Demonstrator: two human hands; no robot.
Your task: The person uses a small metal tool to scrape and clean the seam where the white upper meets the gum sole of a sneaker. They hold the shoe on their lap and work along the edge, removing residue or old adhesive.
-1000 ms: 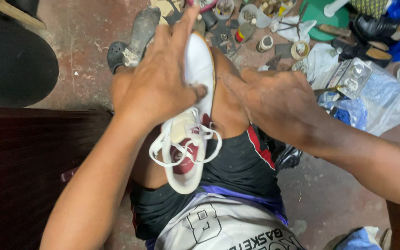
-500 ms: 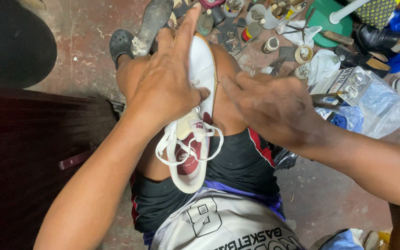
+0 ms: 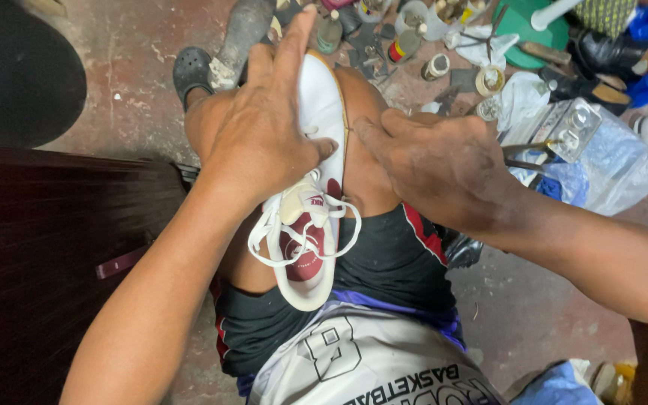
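Note:
A white sneaker (image 3: 316,127) with a dark red lining and loose white laces lies between my knees, its toe pointing away from me. My left hand (image 3: 264,127) presses down flat over its left side and upper, fingers spread, thumb near the tongue. At the shoe's right edge my right hand (image 3: 436,161) has its fingertips pinched against the sole seam. A thin tool (image 3: 526,154) sticks out from under this hand; what the fingers hold is hidden.
The floor ahead is crowded with small jars, tape rolls and tools (image 3: 421,45). A clear plastic bag (image 3: 601,157) lies at right beside black shoes (image 3: 601,56). A dark sandal (image 3: 189,71) sits at my left foot; dark wooden furniture (image 3: 54,255) stands at left.
The view has shifted slightly. My right hand has slid along the shoe's right edge toward me. The left hand keeps pressing on the shoe.

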